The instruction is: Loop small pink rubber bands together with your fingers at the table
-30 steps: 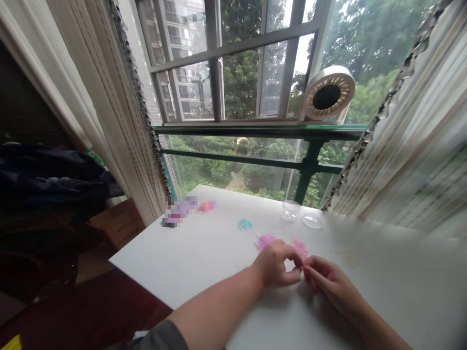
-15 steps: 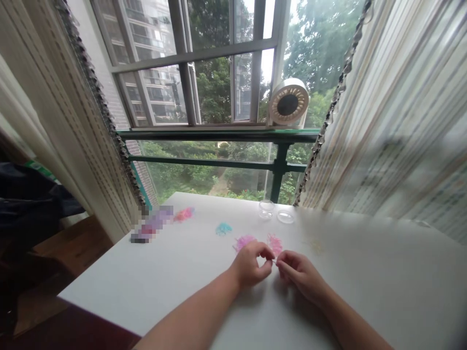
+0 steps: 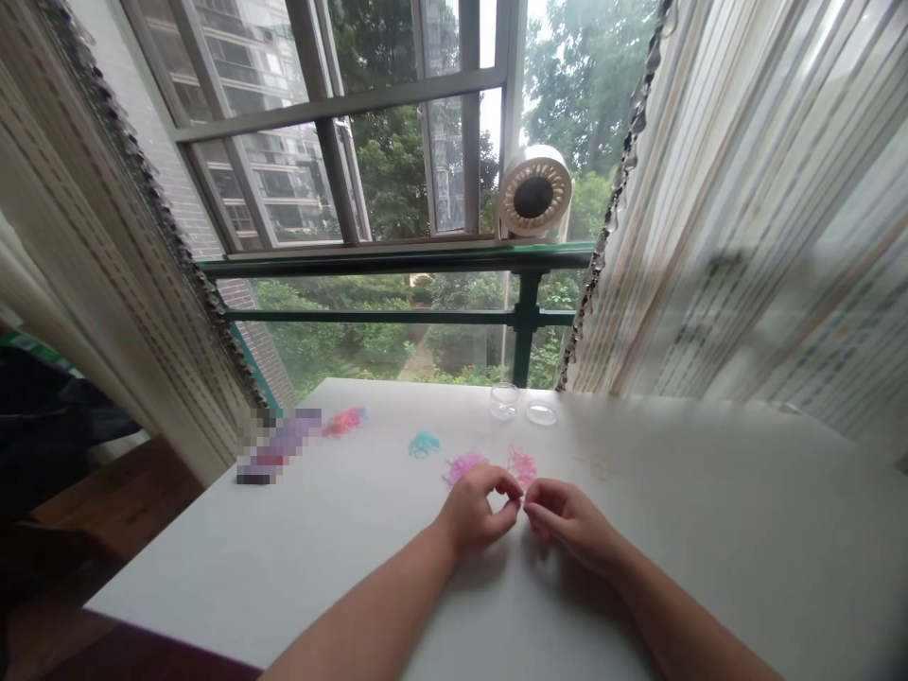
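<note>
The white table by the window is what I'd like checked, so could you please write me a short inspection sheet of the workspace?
Surface: white table, one corner showing at lower left.
Job's things: purple pile and pink pile just beyond the hands; turquoise pile; pale yellow pile.
Clutter: clear container, clear disc, multicoloured pile, pixelated item.
Hands: left hand and right hand, fingertips close together; anything pinched is too small to tell.
Cables: nothing seen.
Surroundings: window, green railing, round fan-like device, left curtain, right curtain.
</note>
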A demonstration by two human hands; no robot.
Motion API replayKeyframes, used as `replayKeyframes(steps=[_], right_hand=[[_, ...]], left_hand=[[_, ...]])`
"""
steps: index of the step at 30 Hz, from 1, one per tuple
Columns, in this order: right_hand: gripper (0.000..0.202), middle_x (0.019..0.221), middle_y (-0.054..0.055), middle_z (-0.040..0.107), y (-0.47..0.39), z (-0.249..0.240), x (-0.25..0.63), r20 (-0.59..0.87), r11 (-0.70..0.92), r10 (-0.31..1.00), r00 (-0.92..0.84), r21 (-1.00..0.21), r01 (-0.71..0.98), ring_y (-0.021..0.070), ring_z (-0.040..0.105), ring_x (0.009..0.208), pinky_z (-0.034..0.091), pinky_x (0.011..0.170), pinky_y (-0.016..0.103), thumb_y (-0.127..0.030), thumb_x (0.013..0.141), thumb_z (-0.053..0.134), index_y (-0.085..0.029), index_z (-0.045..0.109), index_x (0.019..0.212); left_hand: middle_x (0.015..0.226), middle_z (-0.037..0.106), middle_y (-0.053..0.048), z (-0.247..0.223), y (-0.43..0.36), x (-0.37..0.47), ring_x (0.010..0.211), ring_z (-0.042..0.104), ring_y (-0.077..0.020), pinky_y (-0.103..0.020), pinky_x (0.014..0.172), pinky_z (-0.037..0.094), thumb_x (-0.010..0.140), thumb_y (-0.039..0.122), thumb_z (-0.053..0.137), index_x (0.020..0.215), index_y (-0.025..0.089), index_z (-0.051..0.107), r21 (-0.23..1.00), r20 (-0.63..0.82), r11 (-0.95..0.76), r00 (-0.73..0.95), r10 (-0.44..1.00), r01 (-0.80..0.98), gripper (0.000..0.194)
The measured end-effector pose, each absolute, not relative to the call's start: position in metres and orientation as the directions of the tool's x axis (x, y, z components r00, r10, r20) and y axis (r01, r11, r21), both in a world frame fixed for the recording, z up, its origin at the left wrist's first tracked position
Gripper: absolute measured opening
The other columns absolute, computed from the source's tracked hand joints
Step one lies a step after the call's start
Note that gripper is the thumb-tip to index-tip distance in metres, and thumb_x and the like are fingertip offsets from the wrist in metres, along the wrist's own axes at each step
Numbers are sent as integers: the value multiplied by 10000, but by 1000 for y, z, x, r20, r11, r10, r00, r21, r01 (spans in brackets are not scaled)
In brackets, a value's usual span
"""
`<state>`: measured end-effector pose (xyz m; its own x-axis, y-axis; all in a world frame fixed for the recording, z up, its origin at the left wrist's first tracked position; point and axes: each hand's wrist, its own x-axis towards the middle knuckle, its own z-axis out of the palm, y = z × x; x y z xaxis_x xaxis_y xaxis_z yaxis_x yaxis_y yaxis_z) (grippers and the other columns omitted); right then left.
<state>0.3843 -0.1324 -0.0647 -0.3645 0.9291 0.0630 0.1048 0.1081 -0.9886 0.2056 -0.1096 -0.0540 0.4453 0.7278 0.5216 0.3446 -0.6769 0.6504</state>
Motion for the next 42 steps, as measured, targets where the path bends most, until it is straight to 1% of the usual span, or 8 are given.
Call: replayKeyframes(steps=[6,10,17,22,30,37,42], right_hand=[[297,553,-36,504,-132,-68,385,73,128,927,-369,-984,126,78,444,482,359,476,212,-433,814,577,-156,510,729],[278,556,-31,515,-131,-71,385,86,148,931,-356,-978,150,82,447,487,360,474,210,-417,828,562,-159,522,730],[326,533,-31,505,-134,-65,382,87,161,934,-346,-968,192,86,435,473,345,468,217,-455,834,547,-170,504,682],[332,534,-27,516,-135,-66,382,93,175,935,-342,-960,218,86,441,481,338,476,215,-450,839,544,-168,501,670],[298,532,-29,514,-133,-68,383,97,177,936,-338,-960,216,86,446,474,353,475,217,-405,854,529,-166,507,678],[209,590,-43,497,-134,-71,383,111,161,930,-351,-980,118,86,460,485,377,455,207,-371,836,548,-178,497,777],[169,551,-49,493,-135,-68,384,113,177,931,-348,-971,159,83,447,473,363,467,208,-300,827,546,-180,479,729]], left_hand=[[729,642,-25,-52,-110,204,717,565,-136,-265,720,445,684,134,567,755,163,629,655,507,-664,442,740,361,99],[743,642,-29,-51,-110,204,724,562,-136,-263,718,442,698,150,568,777,159,633,671,464,-637,455,760,379,103],[761,668,-28,-49,-111,205,710,570,-127,-247,673,420,749,252,595,818,160,656,721,378,-581,489,786,377,130],[753,674,-24,-51,-110,204,699,570,-120,-235,650,404,767,266,588,812,162,664,731,336,-560,509,792,389,137],[700,656,-22,-51,-109,204,646,544,-105,-226,629,395,771,272,580,734,144,638,711,335,-566,508,794,416,145],[688,646,-21,-51,-110,204,641,540,-101,-225,635,401,775,265,567,729,137,628,708,323,-569,525,788,418,149],[688,642,-23,-50,-111,205,639,534,-101,-224,633,399,774,287,572,717,134,620,710,302,-563,540,786,423,170]])
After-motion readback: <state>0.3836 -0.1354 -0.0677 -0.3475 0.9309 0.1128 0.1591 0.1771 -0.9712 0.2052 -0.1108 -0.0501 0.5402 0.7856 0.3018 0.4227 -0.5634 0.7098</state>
